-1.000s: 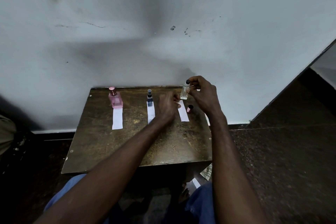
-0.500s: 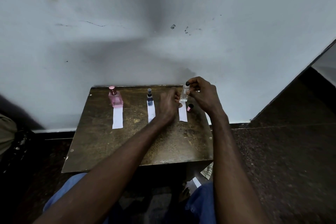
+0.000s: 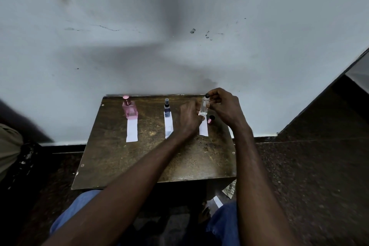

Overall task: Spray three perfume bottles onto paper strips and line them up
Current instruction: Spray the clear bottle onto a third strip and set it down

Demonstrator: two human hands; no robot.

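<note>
Clear bottle (image 3: 204,106) is upright at the far end of the third strip (image 3: 203,130), the right hand (image 3: 223,109) with its grip clamped on the top. Left hand (image 3: 188,120) curls beside it; its grip cannot be told. Pink bottle (image 3: 129,109) and blue bottle (image 3: 167,106) head the first strip (image 3: 132,131) and second strip (image 3: 168,126) on the surface (image 3: 139,162), so probably only this spray remains.

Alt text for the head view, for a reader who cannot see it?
A right hand holds a clear bottle above a paper strip whose top the left hand pinches, on a table. Further left, a pink bottle and a blue bottle each stand at the far end of another strip.
</note>
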